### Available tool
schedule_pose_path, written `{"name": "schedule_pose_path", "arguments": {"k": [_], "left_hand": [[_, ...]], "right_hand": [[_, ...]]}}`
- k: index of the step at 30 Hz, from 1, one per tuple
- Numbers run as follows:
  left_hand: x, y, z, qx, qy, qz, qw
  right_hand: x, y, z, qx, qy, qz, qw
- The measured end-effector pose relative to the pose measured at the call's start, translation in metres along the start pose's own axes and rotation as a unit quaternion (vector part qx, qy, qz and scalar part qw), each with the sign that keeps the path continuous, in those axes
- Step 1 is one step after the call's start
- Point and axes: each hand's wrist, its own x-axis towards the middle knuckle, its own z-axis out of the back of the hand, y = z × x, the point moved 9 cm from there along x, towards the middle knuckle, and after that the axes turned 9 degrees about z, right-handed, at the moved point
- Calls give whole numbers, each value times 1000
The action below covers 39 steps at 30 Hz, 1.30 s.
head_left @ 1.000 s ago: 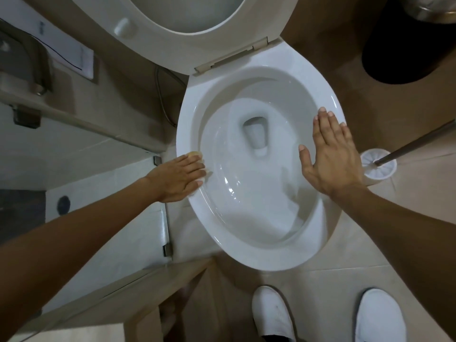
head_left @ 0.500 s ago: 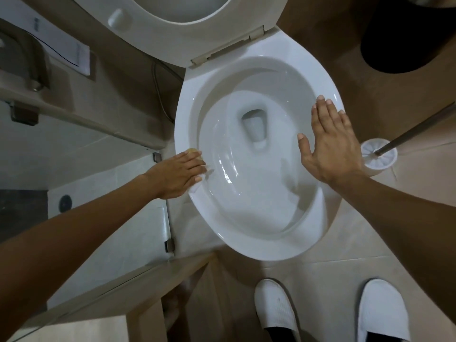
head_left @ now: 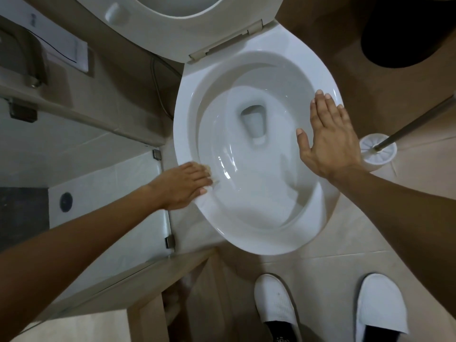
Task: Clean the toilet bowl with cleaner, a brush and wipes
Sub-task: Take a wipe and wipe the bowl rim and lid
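Left forearm enters from lower left, bare, extended forward. Left hand (head_left: 181, 187) palm down, fingers straight and together, slightly motion-blurred. Right forearm enters from lower right, bare. Right hand (head_left: 329, 139) palm down, flat, fingers (head_left: 323, 107) straight, close together, pointing forward; thumb (head_left: 302, 141) spread toward left.

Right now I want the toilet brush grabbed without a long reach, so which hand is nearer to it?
Right. The right hand lies flat on the bowl rim beside the toilet brush; the left hand is across the bowl.
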Motion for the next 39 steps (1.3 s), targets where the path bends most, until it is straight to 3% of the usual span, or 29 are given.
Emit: {"name": "schedule_pose_path", "arguments": {"k": [5, 12, 18, 22, 26, 29, 33, 36, 39], "left_hand": [[2, 15, 7, 77, -24, 9, 997], [-16, -33, -13, -33, 20, 14, 999], [-7, -16, -2, -6, 60, 30, 998], [-4, -10, 1, -5, 29, 26, 999], [-12, -56, 3, -79, 42, 8, 996], [-24, -101, 7, -113, 11, -48, 992], [-26, -85, -12, -172, 87, -17, 981], [-24, -74, -10, -156, 54, 24, 986], [-28, -88, -14, -138, 33, 8, 990]], "right_hand": [[0, 0, -1, -5, 4, 0, 1000], [0, 0, 0, -6, 6, 0, 1000], [-1, 1, 2, -1, 4, -1, 1000], [-1, 1, 2, -5, 8, 1, 1000], [-1, 0, 2, -7, 9, 1, 1000], [-1, 0, 3, -7, 8, 1, 1000], [-1, 0, 3, -8, 6, 2, 1000], [-1, 0, 3, -10, 5, 3, 1000], [-1, 1, 3, -13, 8, 5, 1000]]}}
